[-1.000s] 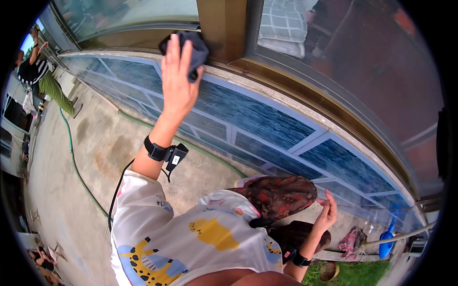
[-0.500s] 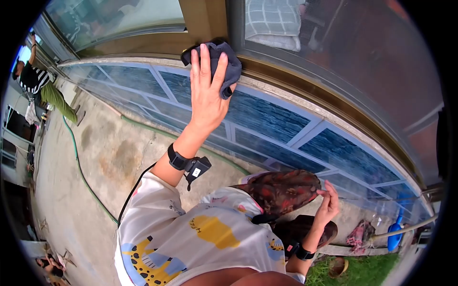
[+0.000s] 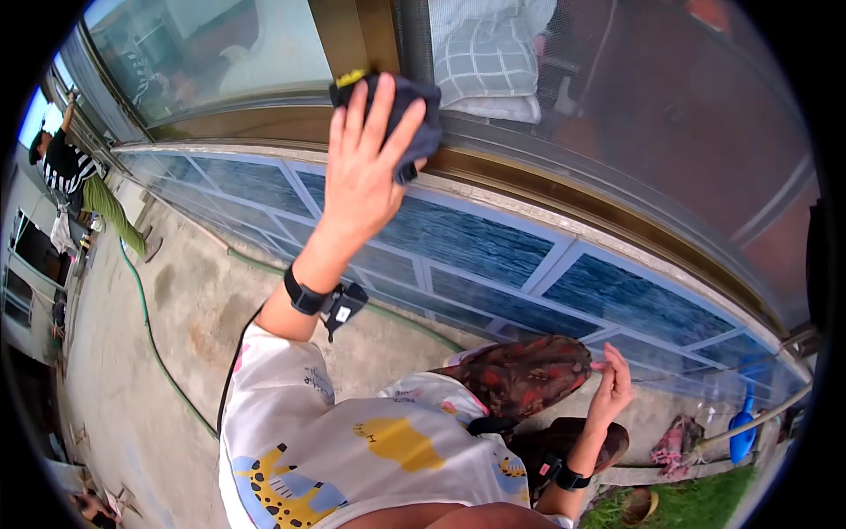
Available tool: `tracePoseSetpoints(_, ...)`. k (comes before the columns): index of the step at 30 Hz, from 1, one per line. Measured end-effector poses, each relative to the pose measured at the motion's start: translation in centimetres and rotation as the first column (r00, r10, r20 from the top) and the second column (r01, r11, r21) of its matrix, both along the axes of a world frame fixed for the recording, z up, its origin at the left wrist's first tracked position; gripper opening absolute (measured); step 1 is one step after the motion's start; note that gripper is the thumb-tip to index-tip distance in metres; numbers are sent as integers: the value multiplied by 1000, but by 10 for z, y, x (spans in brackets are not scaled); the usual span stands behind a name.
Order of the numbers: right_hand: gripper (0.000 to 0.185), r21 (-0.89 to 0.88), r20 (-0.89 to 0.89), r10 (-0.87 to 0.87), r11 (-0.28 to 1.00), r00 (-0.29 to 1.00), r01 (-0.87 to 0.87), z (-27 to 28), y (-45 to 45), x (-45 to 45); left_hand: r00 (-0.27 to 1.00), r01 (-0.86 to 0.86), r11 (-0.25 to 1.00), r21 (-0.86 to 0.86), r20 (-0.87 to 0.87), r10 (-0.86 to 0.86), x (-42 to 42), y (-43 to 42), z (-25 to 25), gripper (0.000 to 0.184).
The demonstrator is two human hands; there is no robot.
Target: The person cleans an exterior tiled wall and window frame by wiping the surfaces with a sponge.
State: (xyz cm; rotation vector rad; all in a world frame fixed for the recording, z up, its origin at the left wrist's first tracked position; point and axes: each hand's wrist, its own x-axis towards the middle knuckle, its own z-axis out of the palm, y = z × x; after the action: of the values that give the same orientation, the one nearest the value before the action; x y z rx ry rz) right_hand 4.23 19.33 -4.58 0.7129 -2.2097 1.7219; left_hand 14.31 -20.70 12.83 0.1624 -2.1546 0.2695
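While the right hand (image 3: 610, 388) idles by the near knee (image 3: 538, 375), its fingers loosely bent and nothing visible in it, the left hand (image 3: 361, 194) reaches farther out, fingers spread, pinning a dark cloth (image 3: 425, 128) to the brown frame (image 3: 256, 125). I'd worry about that flat grip: a sideways push could bunch the cloth or let it slip over the ledge (image 3: 493, 201). The wrist box (image 3: 345, 304) might knock the ledge if that arm drops. At far left, a person (image 3: 106, 207) stands well apart.
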Motion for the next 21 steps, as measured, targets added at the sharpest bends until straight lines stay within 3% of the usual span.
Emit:
tracePoseSetpoints(2, 20, 3, 5, 4, 1000, 1000, -4, -8, 8, 1, 999, 0, 988, 152, 45, -7, 7, 5, -56, 63)
tracePoseSetpoints(4, 20, 9, 19, 9, 1000, 1000, -9, -10, 9, 3, 1000, 3, 978, 210, 23, -8, 10, 8, -61, 65)
tracePoseSetpoints(5, 20, 0, 37, -10, 1000, 999, 10, -8, 11, 4, 1000, 7, 973, 232, 8, -9, 9, 10, -53, 65)
tracePoseSetpoints(10, 21, 33, -7, -61, 998, 998, 61, 4, 15, 0, 943, 8, 994, -106, -329, -43, -20, -31, 46, 50)
tracePoseSetpoints(11, 21, 46, 10, -58, 997, 998, 57, 4, 13, 1, 966, -42, 989, -141, -259, 4, -17, -43, 65, 48)
tracePoseSetpoints(13, 22, -9, -31, -56, 998, 998, 56, 2, 9, 0, 950, 3, 991, -135, -310, -45, -17, -25, 90, 48)
tracePoseSetpoints(15, 23, 5, 6, -22, 1000, 1000, 22, -7, 10, 1, 956, -30, 980, -198, -292, -29, -12, -24, 70, 49)
tracePoseSetpoints(17, 24, -3, 5, 9, 1000, 1000, -9, -12, 5, 4, 972, -2, 999, -38, -237, -7, -5, -20, 24, 48)
tracePoseSetpoints(21, 23, 50, 32, 33, 998, 999, -35, -13, 7, 7, 992, -109, 986, 130, -55, 117, 12, 1, -40, 52)
